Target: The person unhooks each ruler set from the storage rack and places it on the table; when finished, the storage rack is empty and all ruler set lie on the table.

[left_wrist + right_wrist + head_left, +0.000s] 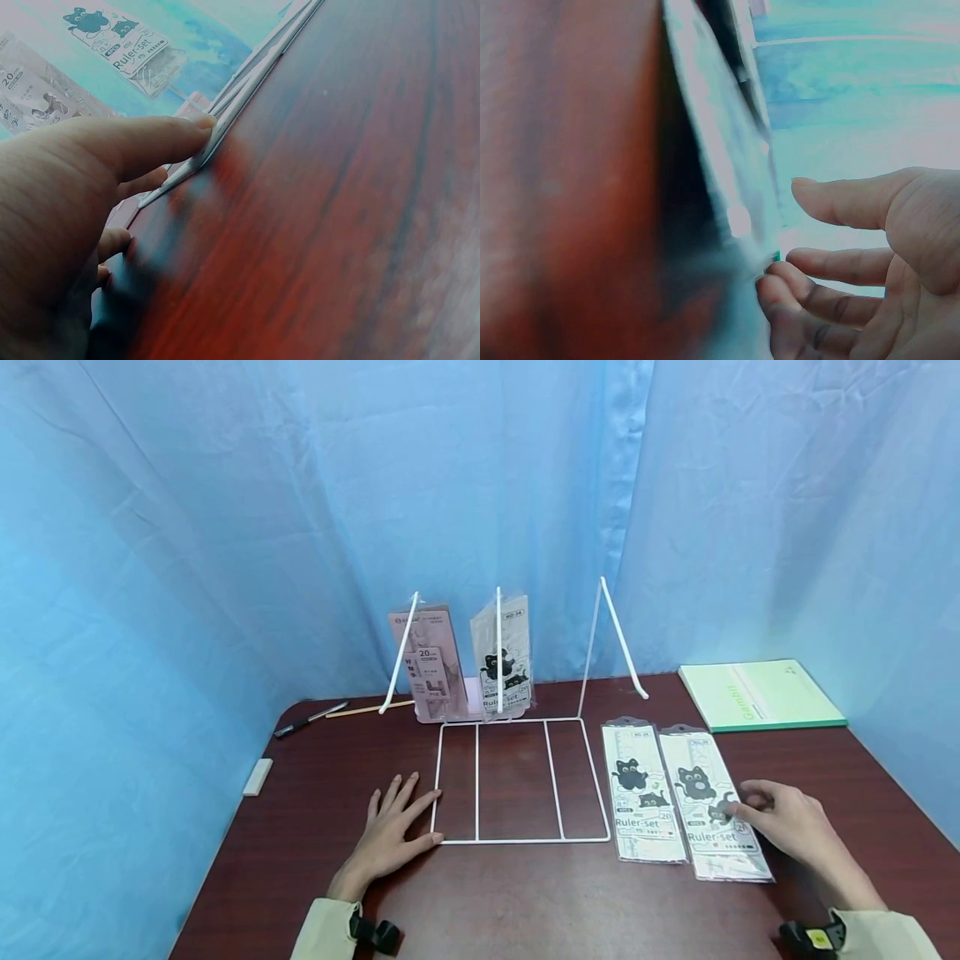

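Note:
A white wire rack [519, 842] stands on the table, its base grid flat and three prongs rising at the back. My left hand [392, 837] lies with spread fingers at the left side of the base; in the left wrist view the thumb [169, 139] touches the wire. Two flat ruler-set packets with black cats lie right of the rack, a nearer-left packet [647, 797] and a right packet [708, 785]. My right hand [787, 818] is at the right packet's right edge. In the right wrist view its thumb [847, 202] is apart from the bent fingers.
A pink packet [431, 664] and another ruler-set packet [513, 652] hang on the rack's left and middle prongs. The right prong [624, 639] is bare. A green notebook [761, 693] lies back right; a pen [309, 720], a pencil [367, 710] and an eraser [257, 777] lie left.

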Demonstrator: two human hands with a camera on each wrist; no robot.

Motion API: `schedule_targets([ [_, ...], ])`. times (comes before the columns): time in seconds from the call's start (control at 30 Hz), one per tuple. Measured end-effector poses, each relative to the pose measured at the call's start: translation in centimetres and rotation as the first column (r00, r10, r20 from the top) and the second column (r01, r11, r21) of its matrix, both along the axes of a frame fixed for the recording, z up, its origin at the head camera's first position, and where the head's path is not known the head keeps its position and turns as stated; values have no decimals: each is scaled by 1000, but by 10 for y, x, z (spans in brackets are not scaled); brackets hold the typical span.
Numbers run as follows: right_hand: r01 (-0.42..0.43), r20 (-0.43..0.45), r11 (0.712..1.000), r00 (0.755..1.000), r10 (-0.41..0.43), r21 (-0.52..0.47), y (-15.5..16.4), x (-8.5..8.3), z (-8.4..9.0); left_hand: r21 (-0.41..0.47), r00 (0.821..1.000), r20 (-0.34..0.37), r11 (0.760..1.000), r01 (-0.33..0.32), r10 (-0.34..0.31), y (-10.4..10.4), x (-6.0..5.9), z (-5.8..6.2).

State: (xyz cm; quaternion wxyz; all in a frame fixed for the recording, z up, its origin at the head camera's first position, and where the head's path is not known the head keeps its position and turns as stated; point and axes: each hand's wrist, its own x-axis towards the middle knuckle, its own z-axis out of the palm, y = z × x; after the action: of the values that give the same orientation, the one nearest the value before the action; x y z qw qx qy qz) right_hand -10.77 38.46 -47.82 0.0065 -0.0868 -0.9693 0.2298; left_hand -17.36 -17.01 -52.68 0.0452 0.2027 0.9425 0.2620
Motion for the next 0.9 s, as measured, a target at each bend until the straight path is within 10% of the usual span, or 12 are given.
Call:
schedule_targets([
  [0.57,-140,-201,972,974,101,-191,-60,-20,50,-4,1000,-5,1000,0,0,-1,-1,0],
  [0.9,-313,-320,827,932,172,-468,-110,-53,52,-7,1000,-14,1000,0,-1,-1,0,-1],
])
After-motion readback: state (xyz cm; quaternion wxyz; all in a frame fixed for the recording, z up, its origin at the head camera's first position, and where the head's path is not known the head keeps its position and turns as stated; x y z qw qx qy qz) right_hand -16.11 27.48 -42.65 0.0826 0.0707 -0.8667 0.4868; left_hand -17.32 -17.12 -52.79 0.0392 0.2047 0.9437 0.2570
